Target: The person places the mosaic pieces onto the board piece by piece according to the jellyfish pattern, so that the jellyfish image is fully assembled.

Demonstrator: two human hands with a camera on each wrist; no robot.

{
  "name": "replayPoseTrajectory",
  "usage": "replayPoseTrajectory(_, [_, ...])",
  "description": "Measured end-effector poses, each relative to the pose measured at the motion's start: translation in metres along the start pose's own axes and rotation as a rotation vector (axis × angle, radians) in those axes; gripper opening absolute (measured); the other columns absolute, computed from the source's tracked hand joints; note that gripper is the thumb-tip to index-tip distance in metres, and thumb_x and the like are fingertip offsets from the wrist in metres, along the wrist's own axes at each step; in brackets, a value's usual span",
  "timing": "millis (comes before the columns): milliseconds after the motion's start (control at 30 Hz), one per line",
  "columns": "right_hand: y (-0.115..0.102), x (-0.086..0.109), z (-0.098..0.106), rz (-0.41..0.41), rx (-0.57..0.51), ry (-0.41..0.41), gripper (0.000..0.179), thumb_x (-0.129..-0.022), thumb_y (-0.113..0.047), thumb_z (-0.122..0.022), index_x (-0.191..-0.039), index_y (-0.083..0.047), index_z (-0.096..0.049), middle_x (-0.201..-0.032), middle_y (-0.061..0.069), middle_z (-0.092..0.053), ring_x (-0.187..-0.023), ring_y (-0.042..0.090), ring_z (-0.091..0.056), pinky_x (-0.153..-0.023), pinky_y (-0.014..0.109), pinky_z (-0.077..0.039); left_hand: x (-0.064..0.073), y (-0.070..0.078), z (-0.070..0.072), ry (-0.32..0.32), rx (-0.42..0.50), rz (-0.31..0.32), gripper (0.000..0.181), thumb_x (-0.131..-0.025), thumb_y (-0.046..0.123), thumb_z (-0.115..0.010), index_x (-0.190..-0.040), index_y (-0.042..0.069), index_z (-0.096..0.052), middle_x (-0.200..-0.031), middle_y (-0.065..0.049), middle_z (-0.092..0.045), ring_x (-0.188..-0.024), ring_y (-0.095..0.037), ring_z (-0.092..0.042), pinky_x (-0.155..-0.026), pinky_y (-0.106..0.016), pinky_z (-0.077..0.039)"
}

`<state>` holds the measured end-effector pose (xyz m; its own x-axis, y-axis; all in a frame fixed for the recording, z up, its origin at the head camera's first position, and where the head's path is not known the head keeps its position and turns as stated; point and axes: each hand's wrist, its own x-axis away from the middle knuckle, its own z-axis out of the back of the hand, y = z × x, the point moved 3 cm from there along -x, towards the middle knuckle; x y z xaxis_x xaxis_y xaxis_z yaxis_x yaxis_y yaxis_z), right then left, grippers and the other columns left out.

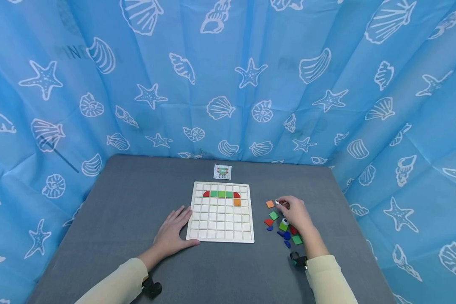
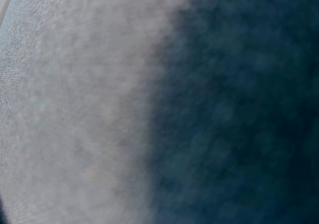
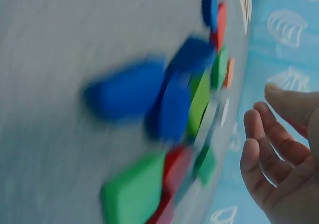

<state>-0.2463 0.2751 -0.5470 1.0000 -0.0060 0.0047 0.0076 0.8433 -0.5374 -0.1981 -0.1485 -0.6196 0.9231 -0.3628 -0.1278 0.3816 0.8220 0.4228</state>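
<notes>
The head view is bright and clear; the left wrist view is blurry, half dark; close blue pieces (image 3: 130,90) look fuzzy.

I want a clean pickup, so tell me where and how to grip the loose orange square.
Probably pinch the orange square by two opposite edges, from above on its left: it lies flat, with bare gray surface between it and the board.

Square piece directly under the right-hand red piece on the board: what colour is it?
Orange; the square piece shows best in the head view.
</notes>
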Motion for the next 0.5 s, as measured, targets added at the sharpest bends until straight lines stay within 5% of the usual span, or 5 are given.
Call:
replayPoseTrajectory(233, [0.037,0.001,0.016,-0.091,0.057,0.073,0.023,-0.096,-0.015,-0.069,-0.115,-0.002,-0.072,-0.109,0.018,-0.072,-0.093,0.031,-0.066,-0.078,0.049,-0.055,-0.001,-0.002,-0.001,0.001,-0.013,0.006,0.113,-0.073,0.085,-0.062,-0.157,0.014,-0.037,-0.164,-0.001,-0.034,-0.154,-0.028,-0.025,-0.124,-0.053,-0.022])
replayPoseTrajectory(500, [0.057,-0.001,0.019,-0.163,0.108,0.042,0.022,-0.096,-0.008,-0.067,-0.115,0.003,-0.070,-0.107,0.023,-0.071,-0.097,0.038,-0.066,-0.083,0.054,-0.054,0.000,-0.001,-0.001,-0.014,-0.007,0.015,0.112,-0.074,0.085,-0.062,-0.158,0.015,-0.036,-0.164,0.000,-0.034,-0.155,-0.027,-0.024,-0.124,-0.052,-0.022])
